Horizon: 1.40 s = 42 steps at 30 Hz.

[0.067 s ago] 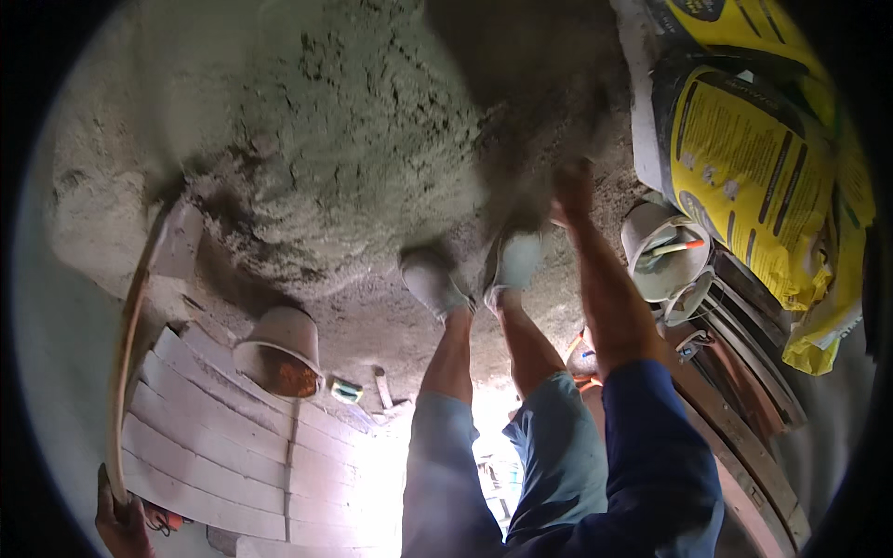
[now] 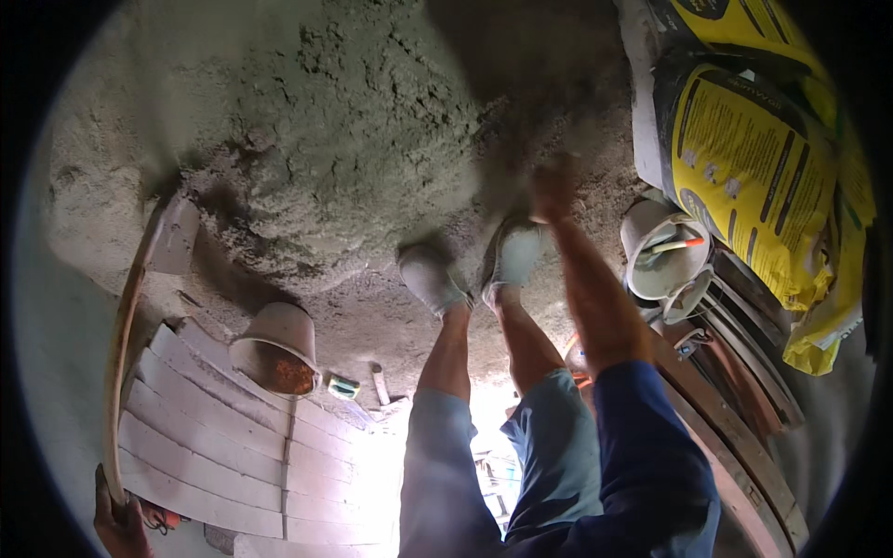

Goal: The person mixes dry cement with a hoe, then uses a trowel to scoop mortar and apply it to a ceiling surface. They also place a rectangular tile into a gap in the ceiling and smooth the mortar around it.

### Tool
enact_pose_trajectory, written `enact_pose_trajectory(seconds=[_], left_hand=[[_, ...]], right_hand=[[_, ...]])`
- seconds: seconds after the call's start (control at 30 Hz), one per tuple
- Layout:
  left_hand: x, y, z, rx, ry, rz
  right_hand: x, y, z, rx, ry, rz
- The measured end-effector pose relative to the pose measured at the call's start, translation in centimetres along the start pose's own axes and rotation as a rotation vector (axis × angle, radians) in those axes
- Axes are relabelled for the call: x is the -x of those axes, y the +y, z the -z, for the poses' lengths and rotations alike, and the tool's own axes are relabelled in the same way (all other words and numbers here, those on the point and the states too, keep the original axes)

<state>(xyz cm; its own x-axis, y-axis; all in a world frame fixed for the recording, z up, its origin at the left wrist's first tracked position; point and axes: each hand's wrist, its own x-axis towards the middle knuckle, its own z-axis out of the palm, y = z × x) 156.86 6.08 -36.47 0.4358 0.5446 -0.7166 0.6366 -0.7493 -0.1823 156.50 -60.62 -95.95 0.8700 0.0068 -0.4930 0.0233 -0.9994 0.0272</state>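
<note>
My left hand (image 2: 121, 527), at the lower left edge, is wrapped round the end of a long wooden tool handle (image 2: 124, 372). The handle runs up to a dark end at the mortar's left side, with a flat grey piece (image 2: 175, 237) beside it; I cannot tell what kind of tool it is. My right hand (image 2: 553, 189) reaches forward over the shadowed part of the grey mortar bed (image 2: 363, 121), just right of my right shoe (image 2: 517, 253). It is dark and blurred, so its fingers, and anything in them, cannot be made out.
A bucket (image 2: 274, 344) with reddish residue lies tipped at left, near stacked pale slabs (image 2: 205, 418) and a green-and-white sponge-like block (image 2: 343, 388). On the right stand another bucket (image 2: 642, 244) with an orange-tipped tool, yellow bags (image 2: 753, 177) and long boards (image 2: 735, 446).
My right hand and forearm have swung a little to the left, closer to my right shoe. My left hand stays on the handle.
</note>
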Motion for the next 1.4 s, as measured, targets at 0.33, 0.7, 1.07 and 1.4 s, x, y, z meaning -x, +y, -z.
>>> enact_pose_trajectory(seconds=[0.33,0.7,1.07,1.4], left_hand=[[0.9,0.0,-2.0,-0.091,0.057,-0.073],[2.0,-2.4,-3.0,-0.05,0.134,-0.094],[2.9,-0.6,-5.6,-0.123,0.203,-0.081],[1.9,-3.1,-5.0,-0.068,0.166,-0.082]], right_hand=[[8.0,-21.2,14.7,-0.754,-0.09,-0.039],[8.2,-5.9,8.2,-1.455,-0.424,-0.637],[9.3,-18.7,11.8,-0.87,-0.159,-0.166],[7.1,-11.1,12.6,-0.742,0.237,-0.124]])
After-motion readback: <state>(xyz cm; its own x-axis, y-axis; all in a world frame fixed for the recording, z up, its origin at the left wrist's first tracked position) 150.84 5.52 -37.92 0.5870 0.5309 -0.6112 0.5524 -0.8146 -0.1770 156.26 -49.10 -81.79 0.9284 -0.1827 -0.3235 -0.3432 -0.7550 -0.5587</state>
